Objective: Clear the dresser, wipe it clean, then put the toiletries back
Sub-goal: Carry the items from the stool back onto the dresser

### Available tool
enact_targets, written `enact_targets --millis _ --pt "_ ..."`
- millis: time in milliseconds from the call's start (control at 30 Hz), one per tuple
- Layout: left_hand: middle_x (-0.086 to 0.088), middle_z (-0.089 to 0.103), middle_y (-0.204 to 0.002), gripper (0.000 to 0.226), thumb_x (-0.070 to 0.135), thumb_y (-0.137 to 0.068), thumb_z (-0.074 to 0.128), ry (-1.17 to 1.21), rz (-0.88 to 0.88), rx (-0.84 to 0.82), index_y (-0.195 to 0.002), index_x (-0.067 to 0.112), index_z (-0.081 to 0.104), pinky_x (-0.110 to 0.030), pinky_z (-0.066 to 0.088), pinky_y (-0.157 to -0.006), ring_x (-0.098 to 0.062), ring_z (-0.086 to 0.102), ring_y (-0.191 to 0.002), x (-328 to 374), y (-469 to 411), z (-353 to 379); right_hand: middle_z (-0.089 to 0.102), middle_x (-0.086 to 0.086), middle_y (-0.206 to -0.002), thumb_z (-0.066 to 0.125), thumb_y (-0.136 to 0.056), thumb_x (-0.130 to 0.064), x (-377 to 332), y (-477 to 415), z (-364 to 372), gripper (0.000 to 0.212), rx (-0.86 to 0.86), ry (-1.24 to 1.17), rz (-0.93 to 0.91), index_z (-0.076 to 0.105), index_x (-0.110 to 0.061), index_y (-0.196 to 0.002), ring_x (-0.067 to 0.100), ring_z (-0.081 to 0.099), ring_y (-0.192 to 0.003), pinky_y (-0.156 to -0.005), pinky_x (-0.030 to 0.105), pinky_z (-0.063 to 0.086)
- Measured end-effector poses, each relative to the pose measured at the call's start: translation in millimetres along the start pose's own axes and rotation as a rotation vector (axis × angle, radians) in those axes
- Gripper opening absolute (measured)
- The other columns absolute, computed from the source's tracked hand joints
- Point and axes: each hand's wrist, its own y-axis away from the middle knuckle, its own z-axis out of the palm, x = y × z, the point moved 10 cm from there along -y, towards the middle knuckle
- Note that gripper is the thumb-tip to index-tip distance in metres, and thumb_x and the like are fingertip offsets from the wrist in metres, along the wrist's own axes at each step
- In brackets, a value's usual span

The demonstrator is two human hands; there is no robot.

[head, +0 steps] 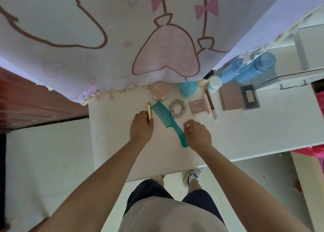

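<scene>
On the dresser (122, 153), the left hand (141, 128) grips a gold tube (148, 110), which lies just left of the teal comb (164, 117). The right hand (199, 135) is by the comb's handle, fingers loosely curled and empty. Farther right are a scrunchie (177, 108), palettes (231, 96) and blue bottles (252, 68).

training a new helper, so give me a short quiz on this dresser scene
1. True or false: the left hand holds the gold tube.
2. What lies just right of the teal comb? A sponge, B scrunchie, C toothbrush.
3. Short answer: what hangs over the dresser's back edge?
Key: 1 true; 2 B; 3 a printed cloth.
</scene>
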Motion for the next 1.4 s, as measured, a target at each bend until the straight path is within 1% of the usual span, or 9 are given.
enact_targets --millis 167,333,533,600,733,933,1133,1233,1400 --pt "-0.009 0.049 -0.117 0.052 0.027 -0.090 0.061 -0.028 -0.009 -0.028 -0.137 0.012 0.046 -0.036 0.049 -0.084 -0.026 0.058 -0.096 3 3 -4 0.058 -0.006 -0.102 0.057 -0.091 -0.052 -3 13 13 0.036 -0.083 0.046 -0.102 0.051 -0.025 -0.113 0.015 0.061 -0.081 -0.067 0.031 0.054" --pt "-0.006 0.048 -0.103 0.027 0.021 -0.093 0.059 -0.054 0.020 -0.045 -0.119 0.018 0.055 -0.040 0.052 -0.080 -0.020 0.052 -0.081 -5 6 -1 0.063 -0.003 -0.091 0.058 -0.093 -0.044 0 18 20 0.026 -0.091 -0.001 -0.104 0.052 -0.021 -0.103 0.013 0.061 -0.072 -0.061 0.029 0.055" --pt "-0.007 0.050 -0.100 0.033 0.040 -0.095 0.054 -0.066 0.022 -0.039 -0.123 0.022 0.053 -0.032 0.047 -0.073 -0.021 0.052 -0.082 -3 4 -1 0.060 -0.006 -0.093 0.051 -0.095 -0.051 -2 22 15 0.031 -0.064 0.108 -0.122 0.051 -0.023 -0.108 0.012 0.060 -0.072 -0.054 0.023 0.042" --pt "-0.007 0.048 -0.106 0.037 0.045 -0.097 0.047 -0.135 0.013 -0.052 -0.126 0.022 0.049 -0.035 0.047 -0.075 -0.026 0.054 -0.095 -1 10 -5 0.059 -0.005 -0.099 0.046 -0.096 -0.056 -1 24 9 0.039 -0.054 0.156 -0.135 0.051 -0.023 -0.116 0.014 0.060 -0.077 -0.057 0.025 0.043" --pt "-0.012 0.039 -0.143 0.058 0.048 -0.100 0.035 -0.319 0.013 -0.031 -0.149 0.018 0.030 -0.045 0.043 -0.097 -0.030 0.040 -0.129 0 24 -30 0.057 -0.001 -0.124 0.040 -0.099 -0.055 -2 22 -19 0.048 -0.001 0.193 -0.150 0.050 -0.024 -0.133 0.017 0.062 -0.101 -0.074 0.030 0.052" --pt "-0.024 0.045 -0.145 0.054 0.045 -0.100 0.039 -0.458 0.187 0.324 -0.141 0.011 0.047 -0.056 0.044 -0.097 -0.042 0.046 -0.129 51 66 -118 0.048 0.007 -0.145 0.036 -0.099 -0.053 -36 29 -113 0.053 0.270 0.214 -0.400 0.047 -0.021 -0.139 0.028 0.049 -0.128 -0.097 0.044 0.048" --pt "-0.023 0.038 -0.150 0.055 0.045 -0.101 0.033 -0.401 0.198 0.684 -0.144 0.012 0.045 -0.057 0.039 -0.103 -0.040 0.040 -0.135 91 170 -182 0.002 0.011 -0.165 0.031 -0.101 -0.055 -70 66 -173 0.066 0.425 0.146 -0.659 0.011 -0.027 -0.157 0.036 0.013 -0.149 -0.118 0.050 0.019" --pt "-0.019 0.031 -0.154 0.053 0.044 -0.101 0.035 -0.376 0.136 0.783 -0.145 0.014 0.042 -0.060 0.033 -0.106 -0.039 0.032 -0.140 83 233 -198 -0.005 0.009 -0.165 0.032 -0.101 -0.055 -102 98 -172 0.068 0.440 0.121 -0.812 0.006 -0.027 -0.158 0.035 0.005 -0.151 -0.120 0.050 0.012" --pt "-0.020 0.027 -0.156 0.058 0.048 -0.100 0.032 -0.443 -0.078 0.916 -0.147 0.015 0.039 -0.057 0.025 -0.112 -0.039 0.029 -0.141 39 354 -243 -0.001 0.011 -0.165 0.032 -0.100 -0.054 -185 180 -145 0.070 0.399 0.058 -1.087 0.008 -0.022 -0.158 0.034 0.008 -0.151 -0.121 0.049 0.018"
